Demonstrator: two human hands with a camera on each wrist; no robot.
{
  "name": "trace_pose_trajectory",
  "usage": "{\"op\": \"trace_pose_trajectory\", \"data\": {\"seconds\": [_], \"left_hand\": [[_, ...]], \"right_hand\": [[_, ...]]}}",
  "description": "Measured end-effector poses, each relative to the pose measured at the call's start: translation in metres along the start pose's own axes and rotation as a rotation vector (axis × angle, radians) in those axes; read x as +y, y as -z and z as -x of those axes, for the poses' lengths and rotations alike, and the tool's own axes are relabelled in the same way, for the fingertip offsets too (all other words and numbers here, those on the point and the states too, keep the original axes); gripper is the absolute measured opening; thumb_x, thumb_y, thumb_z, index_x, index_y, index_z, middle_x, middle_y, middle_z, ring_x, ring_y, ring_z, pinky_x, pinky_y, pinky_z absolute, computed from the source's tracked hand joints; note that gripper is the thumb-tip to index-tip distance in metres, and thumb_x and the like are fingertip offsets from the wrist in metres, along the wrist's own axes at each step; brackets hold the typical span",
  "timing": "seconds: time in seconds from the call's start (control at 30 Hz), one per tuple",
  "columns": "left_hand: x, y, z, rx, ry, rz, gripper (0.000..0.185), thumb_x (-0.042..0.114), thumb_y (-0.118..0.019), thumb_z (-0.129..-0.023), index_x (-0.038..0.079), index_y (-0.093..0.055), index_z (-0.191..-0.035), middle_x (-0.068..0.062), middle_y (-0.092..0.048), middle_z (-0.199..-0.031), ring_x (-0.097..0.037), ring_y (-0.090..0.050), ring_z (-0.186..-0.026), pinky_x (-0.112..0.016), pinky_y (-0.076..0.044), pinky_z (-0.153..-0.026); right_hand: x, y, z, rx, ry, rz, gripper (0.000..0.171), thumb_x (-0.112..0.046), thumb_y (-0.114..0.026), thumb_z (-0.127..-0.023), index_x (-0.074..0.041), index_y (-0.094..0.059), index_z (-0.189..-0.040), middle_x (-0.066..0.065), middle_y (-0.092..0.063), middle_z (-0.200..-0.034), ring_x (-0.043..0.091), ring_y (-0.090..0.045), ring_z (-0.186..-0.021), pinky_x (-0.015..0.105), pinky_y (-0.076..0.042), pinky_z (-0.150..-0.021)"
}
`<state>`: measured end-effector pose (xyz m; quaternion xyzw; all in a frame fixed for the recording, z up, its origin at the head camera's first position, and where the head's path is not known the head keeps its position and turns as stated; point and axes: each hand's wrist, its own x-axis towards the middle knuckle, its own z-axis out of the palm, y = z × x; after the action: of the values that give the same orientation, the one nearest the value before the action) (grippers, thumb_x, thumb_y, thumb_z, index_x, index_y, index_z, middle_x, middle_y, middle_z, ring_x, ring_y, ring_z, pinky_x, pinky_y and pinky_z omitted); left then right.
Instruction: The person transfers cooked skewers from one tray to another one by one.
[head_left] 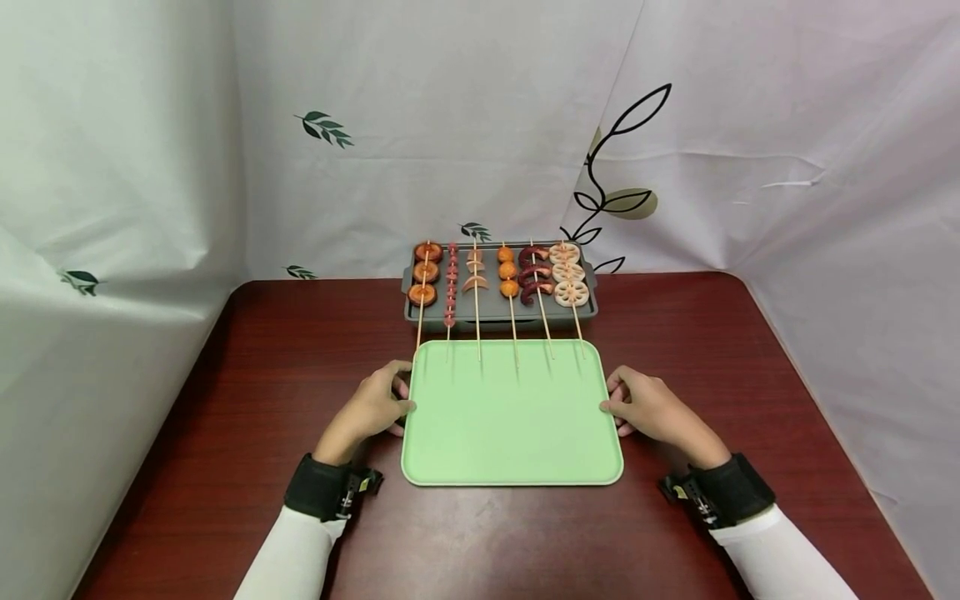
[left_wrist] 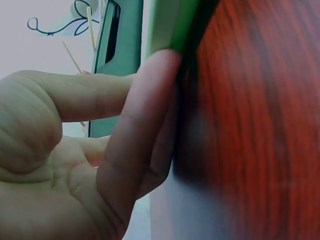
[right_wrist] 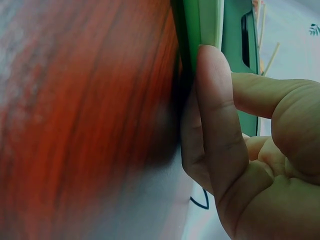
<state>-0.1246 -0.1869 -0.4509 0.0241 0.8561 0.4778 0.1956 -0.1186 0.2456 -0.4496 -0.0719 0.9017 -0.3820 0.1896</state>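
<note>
A pale green tray [head_left: 510, 417] lies flat on the dark red table [head_left: 300, 333] in front of me. My left hand [head_left: 378, 408] rests at its left edge, fingertips touching the rim. My right hand [head_left: 645, 408] touches the right edge the same way. In the left wrist view a straight finger [left_wrist: 145, 115] presses along the green rim [left_wrist: 167, 25], with the thumb held apart. The right wrist view mirrors this: a finger [right_wrist: 215, 110] lies against the rim [right_wrist: 202, 22].
Behind the green tray stands a grey tray [head_left: 501, 310] holding several food skewers [head_left: 510, 275], whose stick ends reach over the green tray's far edge. White sheets printed with leaves close in the back and both sides.
</note>
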Motion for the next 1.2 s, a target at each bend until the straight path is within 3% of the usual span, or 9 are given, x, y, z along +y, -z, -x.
{"op": "trace_pose_trajectory", "data": {"seconds": [0.3,0.53,0.63,0.8,1.0,1.2], "left_hand": [[-0.002,0.001,-0.002,-0.014,0.017,0.039,0.062,-0.005,-0.064,-0.096,0.001,-0.039,-0.152,-0.017,-0.051,-0.102,-0.023,-0.061,-0.070,-0.038,-0.061,-0.053],[-0.001,0.001,-0.001,-0.013,0.020,0.047,0.062,-0.005,-0.064,-0.097,0.002,-0.039,-0.152,-0.017,-0.051,-0.102,-0.024,-0.062,-0.072,-0.038,-0.061,-0.053],[-0.002,0.001,-0.001,-0.016,0.023,0.048,0.062,-0.005,-0.064,-0.097,0.002,-0.038,-0.153,-0.018,-0.051,-0.103,-0.024,-0.062,-0.073,-0.038,-0.061,-0.053],[-0.002,0.001,0.000,-0.016,0.028,0.049,0.062,-0.005,-0.064,-0.097,0.002,-0.038,-0.153,-0.018,-0.051,-0.104,-0.024,-0.062,-0.073,-0.038,-0.061,-0.053],[-0.001,0.000,-0.001,-0.007,0.030,0.065,0.062,-0.007,-0.065,-0.095,0.001,-0.040,-0.151,-0.017,-0.050,-0.102,-0.023,-0.062,-0.072,-0.038,-0.062,-0.053],[-0.001,0.000,-0.001,-0.009,0.032,0.067,0.061,-0.007,-0.064,-0.096,0.001,-0.040,-0.151,-0.016,-0.050,-0.100,-0.023,-0.062,-0.071,-0.038,-0.061,-0.053]], "right_hand": [[-0.001,0.005,-0.001,0.035,0.023,0.028,0.035,-0.016,-0.069,-0.099,0.003,-0.053,-0.124,0.010,-0.063,-0.090,0.017,-0.067,-0.068,0.028,-0.059,-0.060],[-0.007,0.014,-0.004,0.143,0.094,0.088,0.051,-0.026,-0.070,-0.100,0.003,-0.052,-0.137,0.015,-0.066,-0.114,0.024,-0.065,-0.100,0.033,-0.055,-0.080],[-0.010,0.017,-0.006,0.150,0.103,0.004,0.056,-0.030,-0.068,-0.102,0.002,-0.050,-0.143,0.019,-0.065,-0.124,0.029,-0.066,-0.109,0.030,-0.057,-0.084],[-0.016,0.018,-0.014,0.124,0.116,-0.238,0.057,-0.027,-0.064,-0.104,0.004,-0.046,-0.148,0.025,-0.059,-0.136,0.030,-0.064,-0.118,0.024,-0.059,-0.089],[-0.023,0.020,-0.026,0.075,0.105,-0.486,0.057,-0.021,-0.064,-0.104,0.007,-0.043,-0.150,0.026,-0.055,-0.140,0.014,-0.067,-0.115,0.024,-0.059,-0.095],[-0.028,0.020,-0.035,0.003,0.067,-0.758,0.055,-0.006,-0.055,-0.107,0.015,-0.032,-0.152,0.002,-0.063,-0.124,0.008,-0.067,-0.111,0.023,-0.057,-0.098]]}}
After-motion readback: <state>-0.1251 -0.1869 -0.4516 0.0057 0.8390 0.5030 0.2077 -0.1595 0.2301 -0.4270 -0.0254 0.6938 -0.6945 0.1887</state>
